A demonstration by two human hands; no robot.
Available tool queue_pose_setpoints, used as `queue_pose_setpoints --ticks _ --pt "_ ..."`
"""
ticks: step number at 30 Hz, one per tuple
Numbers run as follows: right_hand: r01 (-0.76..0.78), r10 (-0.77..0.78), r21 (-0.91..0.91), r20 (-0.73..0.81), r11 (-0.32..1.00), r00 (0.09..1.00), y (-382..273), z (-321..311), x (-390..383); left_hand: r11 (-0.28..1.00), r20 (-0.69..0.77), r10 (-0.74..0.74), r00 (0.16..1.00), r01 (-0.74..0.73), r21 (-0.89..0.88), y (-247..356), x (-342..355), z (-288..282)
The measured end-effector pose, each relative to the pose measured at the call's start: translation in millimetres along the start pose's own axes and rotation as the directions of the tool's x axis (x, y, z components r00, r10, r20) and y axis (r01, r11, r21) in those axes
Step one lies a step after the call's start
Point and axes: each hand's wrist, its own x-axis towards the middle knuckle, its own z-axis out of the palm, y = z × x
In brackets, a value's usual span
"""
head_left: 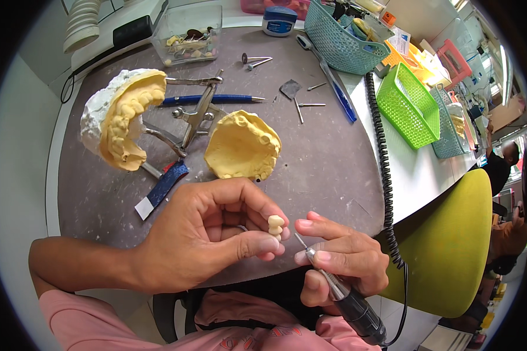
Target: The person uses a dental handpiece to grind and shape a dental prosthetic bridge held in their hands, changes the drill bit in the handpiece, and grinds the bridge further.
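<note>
Between the thumb and fingers of my left hand (208, 237) is a small ivory dental bridge (276, 227) of joined tooth shapes. My right hand (348, 254) grips a dental handpiece (354, 310) with a black body and metal nose. Its thin bur points up and left, a short gap from the bridge. Beyond my left hand lies a yellow plaster dental cast (243, 145). Farther left, a white and yellow plaster model (123, 120) is mounted on a metal articulator (196, 114). A blue strip with a white end (164, 189) lies beside it.
A blue pen (216, 100), loose burs (301, 108) and a toothbrush (331, 82) lie on the grey mat (328, 169). A clear box (187, 38) stands at the back. Baskets, one green (410, 105), line the right; a coiled cord (380, 146) runs along the mat's edge. People are far right.
</note>
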Motion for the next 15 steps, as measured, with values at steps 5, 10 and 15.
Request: queue_pose_setpoints --ticks 5,10,15 --pt "0.013 -0.013 -0.010 -0.039 1.000 0.999 1.7 3.3 -1.2 0.999 0.003 -0.016 1.000 0.017 -0.027 1.4 -1.4 0.6" --pt "0.044 -0.045 -0.025 -0.056 0.999 0.997 4.8 3.1 -2.1 0.998 -0.002 -0.040 0.999 0.040 -0.057 4.0 -1.6 1.9" --pt "0.016 -0.017 -0.011 -0.086 1.000 0.996 4.6 2.9 -2.9 0.997 -0.001 -0.051 0.999 0.050 -0.051 4.1 0.0 3.2"
